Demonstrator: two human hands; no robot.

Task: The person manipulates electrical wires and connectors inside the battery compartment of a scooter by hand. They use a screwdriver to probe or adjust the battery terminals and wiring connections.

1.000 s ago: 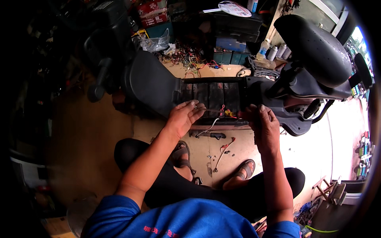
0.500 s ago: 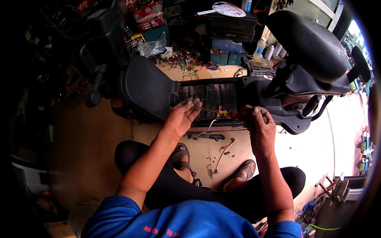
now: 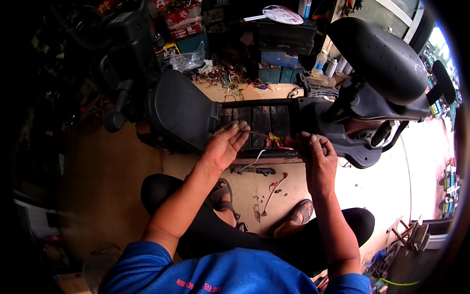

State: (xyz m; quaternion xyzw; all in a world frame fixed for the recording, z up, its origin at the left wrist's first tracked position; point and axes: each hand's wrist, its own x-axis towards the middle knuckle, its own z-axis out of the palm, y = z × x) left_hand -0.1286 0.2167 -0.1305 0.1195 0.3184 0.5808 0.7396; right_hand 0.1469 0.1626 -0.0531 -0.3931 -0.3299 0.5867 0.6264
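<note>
My left hand is over the battery bay with its palm turned up, its thumb and fingertips pinching the end of a thin dark rod. The rod runs right toward a dark red, handle-like piece in the closed fingers of my right hand; it looks like a screwdriver, though the grip hides much of it. Yellow and red wire ends are at the rod's middle. Beneath both hands, several black batteries sit in the open floor bay of an electric scooter.
A white cable hangs over the bay's near edge. On the floor between my feet lies a short wire with red ends. The scooter's black saddle rises at right. Beyond the bay are tangled wires and stacked boxes.
My right hand has shifted very slightly left and down. The left hand keeps its place at the rod's end; the view has moved a little.
</note>
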